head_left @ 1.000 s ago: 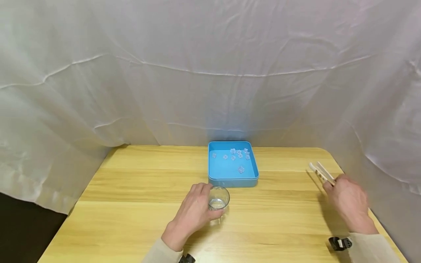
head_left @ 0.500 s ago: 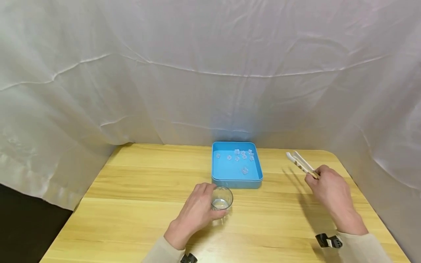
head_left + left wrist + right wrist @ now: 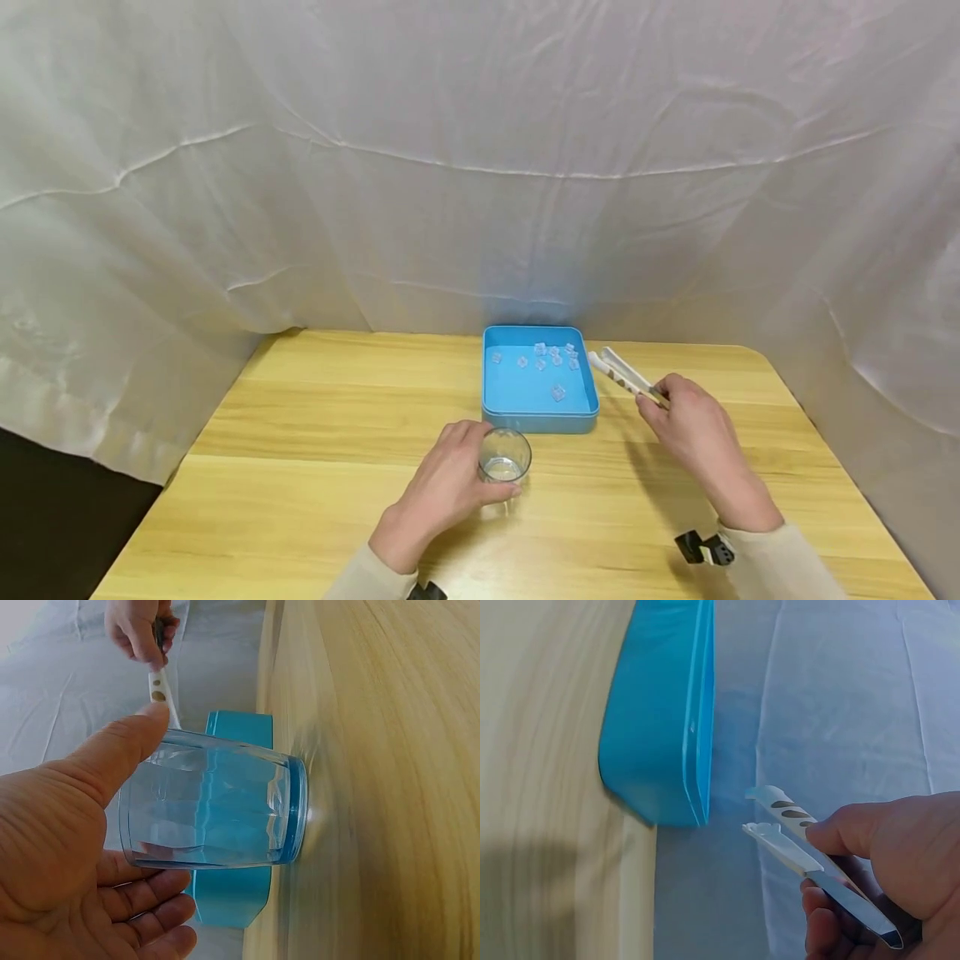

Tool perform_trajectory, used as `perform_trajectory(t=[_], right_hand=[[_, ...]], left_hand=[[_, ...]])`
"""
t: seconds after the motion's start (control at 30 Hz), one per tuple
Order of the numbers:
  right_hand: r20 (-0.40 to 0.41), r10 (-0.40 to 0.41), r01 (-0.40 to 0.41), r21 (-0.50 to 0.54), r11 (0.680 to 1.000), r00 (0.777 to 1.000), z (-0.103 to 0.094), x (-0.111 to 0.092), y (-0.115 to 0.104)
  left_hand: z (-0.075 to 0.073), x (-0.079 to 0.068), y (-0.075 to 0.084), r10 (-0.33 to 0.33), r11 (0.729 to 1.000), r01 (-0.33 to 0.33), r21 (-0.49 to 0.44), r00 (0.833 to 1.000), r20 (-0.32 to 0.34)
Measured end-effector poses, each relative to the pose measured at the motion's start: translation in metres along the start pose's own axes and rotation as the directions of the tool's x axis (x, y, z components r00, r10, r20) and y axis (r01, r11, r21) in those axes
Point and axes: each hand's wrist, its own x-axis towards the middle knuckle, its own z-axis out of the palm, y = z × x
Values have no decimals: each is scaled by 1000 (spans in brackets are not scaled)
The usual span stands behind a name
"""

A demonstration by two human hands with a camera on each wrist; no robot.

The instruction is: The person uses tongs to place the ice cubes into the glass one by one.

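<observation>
Across the bench (image 3: 322, 508), I see the right hand (image 3: 701, 437) gripping white tongs (image 3: 615, 377), their arms spread and their length aimed at ten o'clock. The tips sit just beside the blue tray (image 3: 540, 423), not touching it; the clear cubes (image 3: 558, 392) inside lie around nine o'clock from them. The left hand (image 3: 446, 471) holds an upright glass (image 3: 505, 458), with the tray near it at one o'clock.

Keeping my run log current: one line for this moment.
left hand: holds glass upright | right hand: grips tongs, tips apart near blue box | blue box: clear cubes inside | glass: no cubes seen
</observation>
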Motion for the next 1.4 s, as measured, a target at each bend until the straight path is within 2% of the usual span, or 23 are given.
perform_trajectory(t=[0.4, 0.7, 0.93, 1.4], right_hand=[[15, -52, 52, -32, 998, 999, 19, 1, -17], [11, -117, 118, -67, 991, 993, 30, 3, -22], [39, -125, 128, -86, 988, 991, 36, 3, -26], [21, -153, 155, -140, 978, 988, 44, 5, -35]], left_hand=[[3, 0, 0, 20, 1000, -20, 15, 1000, -19], [3, 1, -1, 13, 1000, -13, 11, 1000, -10], [3, 0, -1, 7, 1000, -7, 16, 1000, 0], [4, 0, -2, 13, 1000, -13, 19, 1000, -8]])
